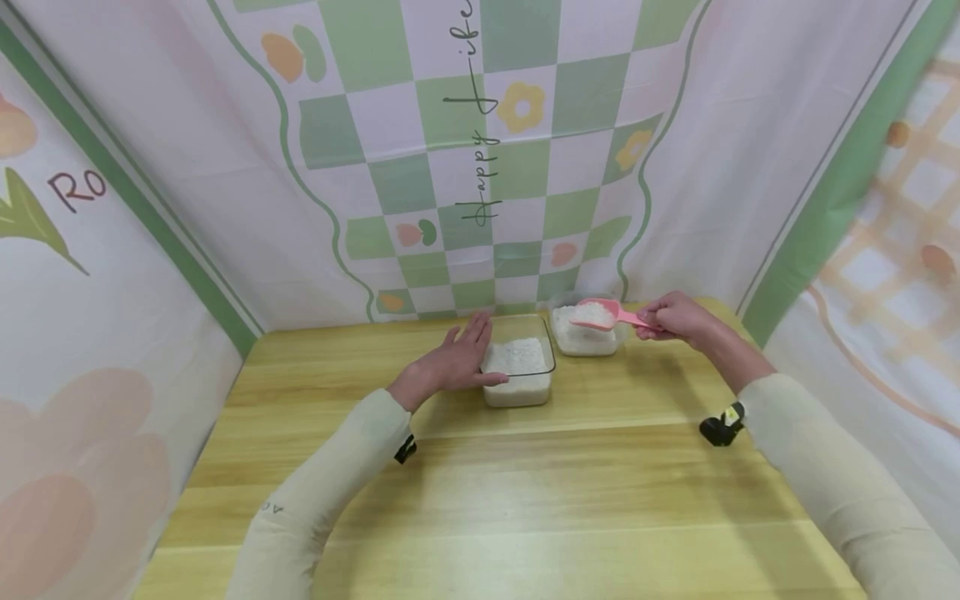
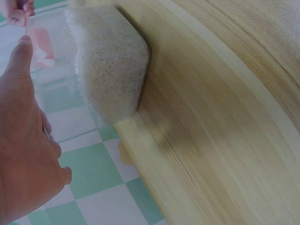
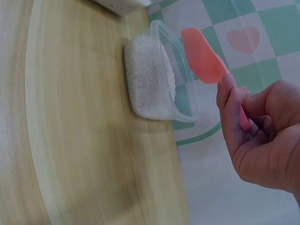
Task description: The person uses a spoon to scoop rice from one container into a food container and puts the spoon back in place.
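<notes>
Head view shows the right hand (image 1: 677, 317) gripping a pink scoop (image 1: 614, 312), loaded with white grains (image 1: 594, 314), above the small tub (image 1: 587, 348), itself filled with grains. Fingers straight, the left hand (image 1: 461, 358) lies along the rim of the glass box (image 1: 517, 395), which stands part-filled on the table (image 1: 517, 483), just left of the tub.

From your head, one camera looks forward and down across the table (image 1: 480, 487) to the patterned cloth (image 1: 450, 158). Your left-wrist camera looks closely at the glass container (image 1: 517, 327), your right-wrist one at the plastic tub (image 3: 162, 70); both show the table tipped sideways and share the pink scoop (image 3: 201, 58).
</notes>
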Demonstrator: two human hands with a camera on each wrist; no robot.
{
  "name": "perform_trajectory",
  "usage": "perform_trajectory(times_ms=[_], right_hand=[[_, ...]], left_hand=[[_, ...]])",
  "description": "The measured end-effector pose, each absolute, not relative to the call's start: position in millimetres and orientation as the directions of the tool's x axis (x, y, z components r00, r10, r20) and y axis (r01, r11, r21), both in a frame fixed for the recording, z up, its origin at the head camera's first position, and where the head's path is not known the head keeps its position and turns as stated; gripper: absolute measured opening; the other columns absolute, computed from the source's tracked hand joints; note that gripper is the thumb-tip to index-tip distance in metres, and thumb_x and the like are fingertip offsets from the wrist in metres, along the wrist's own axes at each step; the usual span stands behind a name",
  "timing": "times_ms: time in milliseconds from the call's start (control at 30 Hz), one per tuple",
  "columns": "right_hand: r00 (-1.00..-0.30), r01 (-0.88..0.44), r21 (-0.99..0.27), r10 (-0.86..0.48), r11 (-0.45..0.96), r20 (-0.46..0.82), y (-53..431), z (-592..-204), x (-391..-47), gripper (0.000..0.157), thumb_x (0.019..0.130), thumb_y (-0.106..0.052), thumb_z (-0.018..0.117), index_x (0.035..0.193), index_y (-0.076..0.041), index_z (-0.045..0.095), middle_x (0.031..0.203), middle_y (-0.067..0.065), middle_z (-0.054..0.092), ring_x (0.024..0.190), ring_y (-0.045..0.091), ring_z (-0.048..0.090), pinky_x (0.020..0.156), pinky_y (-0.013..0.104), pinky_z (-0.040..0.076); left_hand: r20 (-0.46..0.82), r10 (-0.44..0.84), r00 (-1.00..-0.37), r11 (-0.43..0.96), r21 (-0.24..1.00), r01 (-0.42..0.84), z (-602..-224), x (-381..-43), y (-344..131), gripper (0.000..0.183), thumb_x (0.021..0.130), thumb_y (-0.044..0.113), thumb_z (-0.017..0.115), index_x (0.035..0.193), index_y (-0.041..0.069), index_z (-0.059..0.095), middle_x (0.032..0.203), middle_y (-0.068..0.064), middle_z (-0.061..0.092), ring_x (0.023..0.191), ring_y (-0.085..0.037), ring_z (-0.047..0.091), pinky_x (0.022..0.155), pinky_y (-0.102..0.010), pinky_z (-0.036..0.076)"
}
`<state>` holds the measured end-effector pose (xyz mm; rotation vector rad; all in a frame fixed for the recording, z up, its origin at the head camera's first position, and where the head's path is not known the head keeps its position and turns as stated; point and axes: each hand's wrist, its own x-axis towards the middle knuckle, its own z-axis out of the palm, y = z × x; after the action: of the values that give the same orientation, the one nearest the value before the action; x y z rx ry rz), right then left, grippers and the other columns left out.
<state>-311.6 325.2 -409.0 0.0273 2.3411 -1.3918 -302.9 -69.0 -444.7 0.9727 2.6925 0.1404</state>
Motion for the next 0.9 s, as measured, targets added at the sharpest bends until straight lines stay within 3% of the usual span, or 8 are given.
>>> perform_trajectory(times_ms=[300, 900], right_hand=[[-0.929, 0.168, -0.839, -0.202, 0.517, -0.31, 331.6, -410.3, -313.4, 0.04, 0.099, 0.002, 0.041, 0.124, 0.033, 0.043, 0.07, 0.004, 0.071, 0.063, 0.006, 0.068, 0.062, 0.017, 0.056], [-0.94, 0.173, -0.748, -0.119, 0.641, -0.319, 330.6, -407.6, -315.3, 0.039, 0.101, -0.002, 0.045, 0.127, 0.028, 0.048, 0.069, 0.0, 0.07, 0.061, 0.004, 0.066, 0.061, 0.018, 0.056]], left_hand=[[-0.214, 0.649, -0.73, 0.761, 0.184, 0.623, -442.3, -301.6, -68.9, 0.106, 0.095, 0.072, 0.04, 0.159, 0.0, -0.006, 0.167, -0.012, -0.016, 0.157, -0.029, -0.007, 0.125, -0.054, 0.011], [-0.211, 0.65, -0.73, 0.76, 0.187, 0.623, -441.7, -300.5, -69.3, 0.106, 0.095, 0.071, 0.041, 0.159, 0.0, -0.005, 0.167, -0.013, -0.014, 0.157, -0.031, -0.005, 0.125, -0.054, 0.011]])
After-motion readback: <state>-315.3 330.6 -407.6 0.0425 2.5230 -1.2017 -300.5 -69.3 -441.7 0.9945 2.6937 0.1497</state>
